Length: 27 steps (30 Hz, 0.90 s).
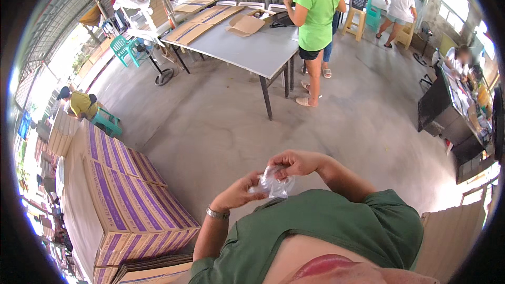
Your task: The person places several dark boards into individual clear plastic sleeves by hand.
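Observation:
A small clear plastic bag (273,185) is held up in front of my chest, between my two hands. My left hand (243,192), with a metal watch on its wrist, grips the bag's left side with its fingers closed. From the right, my right hand (295,164) pinches the upper edge of the bag between thumb and fingers. The plastic is crumpled and shiny; whether anything lies inside I cannot make out.
Stacked cartons with purple stripes (123,194) stand close on my left. Ahead is a grey table (247,52) with flat cardboard, and a person in a green shirt (318,10) beside it. A dark desk (447,105) stands at right; a person sits at far left (81,104).

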{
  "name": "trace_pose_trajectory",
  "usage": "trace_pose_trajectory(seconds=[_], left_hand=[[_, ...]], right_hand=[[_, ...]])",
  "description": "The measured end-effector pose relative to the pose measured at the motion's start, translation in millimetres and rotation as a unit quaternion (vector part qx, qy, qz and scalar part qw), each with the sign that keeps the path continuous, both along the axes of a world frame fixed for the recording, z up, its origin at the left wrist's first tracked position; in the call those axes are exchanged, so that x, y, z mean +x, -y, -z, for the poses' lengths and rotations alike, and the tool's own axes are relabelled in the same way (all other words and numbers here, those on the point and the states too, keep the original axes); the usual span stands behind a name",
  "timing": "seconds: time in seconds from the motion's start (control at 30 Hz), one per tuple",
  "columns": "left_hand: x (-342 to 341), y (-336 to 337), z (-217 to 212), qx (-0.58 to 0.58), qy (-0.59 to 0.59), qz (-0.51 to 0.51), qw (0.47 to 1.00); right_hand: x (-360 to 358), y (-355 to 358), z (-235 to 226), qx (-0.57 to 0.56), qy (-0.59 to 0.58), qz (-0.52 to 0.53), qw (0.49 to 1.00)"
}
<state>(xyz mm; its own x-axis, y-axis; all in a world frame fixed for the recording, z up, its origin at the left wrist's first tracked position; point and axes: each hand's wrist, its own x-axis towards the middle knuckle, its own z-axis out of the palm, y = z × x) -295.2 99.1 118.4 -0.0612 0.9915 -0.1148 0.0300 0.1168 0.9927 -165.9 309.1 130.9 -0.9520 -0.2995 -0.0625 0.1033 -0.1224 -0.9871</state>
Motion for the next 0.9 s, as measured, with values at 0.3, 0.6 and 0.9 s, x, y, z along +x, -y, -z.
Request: trace_pose_trajectory(seconds=[0.3, 0.6, 0.9], left_hand=[[-73.0, 79.5, 14.1, 0.194, 0.285, -0.109, 0.932], [-166.4, 138.3, 47.4, 0.185, 0.467, -0.156, 0.851], [-283.2, 225.0, 29.2, -0.075, 0.207, -0.160, 0.962]], right_hand=[[-33.4, -11.1, 20.7, -0.126, 0.069, 0.093, 0.985], [-143.4, 32.9, 50.6, -0.121, 0.077, 0.149, 0.978], [-280.3, 99.0, 11.9, -0.344, -0.009, 0.073, 0.936]])
